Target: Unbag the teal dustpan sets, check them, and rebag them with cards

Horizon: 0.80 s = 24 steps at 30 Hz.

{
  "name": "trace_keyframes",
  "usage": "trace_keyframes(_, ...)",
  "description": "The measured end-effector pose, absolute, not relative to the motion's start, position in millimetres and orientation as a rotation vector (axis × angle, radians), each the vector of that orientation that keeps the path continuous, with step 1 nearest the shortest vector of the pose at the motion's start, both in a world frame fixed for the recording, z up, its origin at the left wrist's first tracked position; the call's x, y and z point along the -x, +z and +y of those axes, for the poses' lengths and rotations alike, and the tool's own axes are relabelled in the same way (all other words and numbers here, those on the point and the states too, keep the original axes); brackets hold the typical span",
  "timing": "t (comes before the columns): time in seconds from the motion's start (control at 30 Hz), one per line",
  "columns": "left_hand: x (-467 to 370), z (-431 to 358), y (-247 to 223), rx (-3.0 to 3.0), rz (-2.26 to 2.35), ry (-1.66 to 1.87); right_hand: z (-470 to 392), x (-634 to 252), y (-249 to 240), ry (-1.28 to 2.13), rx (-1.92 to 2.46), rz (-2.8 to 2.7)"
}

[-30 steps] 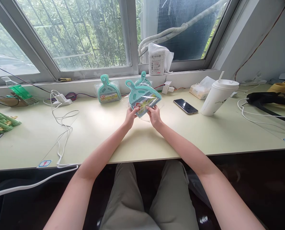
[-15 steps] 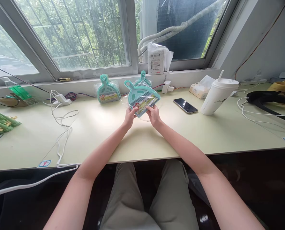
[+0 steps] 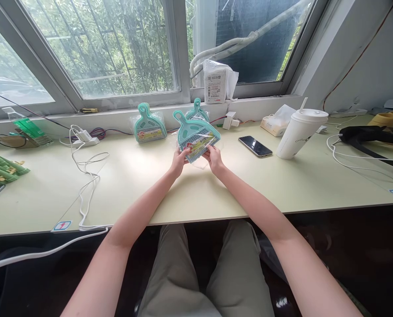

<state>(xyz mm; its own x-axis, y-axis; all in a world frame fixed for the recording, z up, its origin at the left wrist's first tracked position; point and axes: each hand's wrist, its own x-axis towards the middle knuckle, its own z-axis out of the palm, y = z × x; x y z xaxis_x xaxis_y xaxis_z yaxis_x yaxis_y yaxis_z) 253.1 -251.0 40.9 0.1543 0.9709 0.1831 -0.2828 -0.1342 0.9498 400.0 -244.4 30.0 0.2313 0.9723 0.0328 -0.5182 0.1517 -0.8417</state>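
Observation:
Between my two hands is a teal dustpan and brush set [image 3: 193, 130] in clear plastic wrap, tilted with its handle toward the upper left. My left hand [image 3: 179, 161] grips its lower left edge, thumb on the printed label. At the lower right edge, my right hand [image 3: 214, 158] pinches the wrap and label. Just behind it, a second wrapped dustpan set [image 3: 196, 108] leans at the windowsill, partly hidden. A third wrapped dustpan set [image 3: 148, 125] stands to the left against the sill.
Right of my hands lie a phone [image 3: 255, 145], a white lidded cup [image 3: 300, 134] with a straw and a tissue pack [image 3: 277, 122]. A white cable [image 3: 89, 187] runs across the table [image 3: 143, 176] on the left, near a green bottle [image 3: 27, 125]. A wrapped package [image 3: 216, 83] sits on the sill.
My right hand has shifted slightly along the lower right edge of the held dustpan set. The set stays in nearly the same place and tilt.

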Motion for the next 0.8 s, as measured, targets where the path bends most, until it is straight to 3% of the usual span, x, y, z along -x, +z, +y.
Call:
trace_keyframes(0.2,-240.2,-236.0,38.9,-1.009,0.865,1.303,-234.7,-424.9,31.3,1.388,1.037,-0.907)
trace_keyframes(0.27,-232.0,-228.7,37.4,-0.940,0.849,1.340,-233.7,-436.3,31.1,1.244,1.144,-0.994)
trace_keyframes(0.37,-219.0,-219.4,36.0,-0.882,0.883,1.322,-236.2,-449.5,30.6,0.760,1.245,-1.181)
trace_keyframes(0.5,-210.9,-215.2,36.8,-0.854,0.955,1.250,-240.9,-455.5,30.6,0.324,1.145,-1.631)
trace_keyframes(0.8,-209.2,-217.4,37.2,-0.916,0.904,1.103,-232.3,-456.8,26.9,0.335,1.010,-1.576)
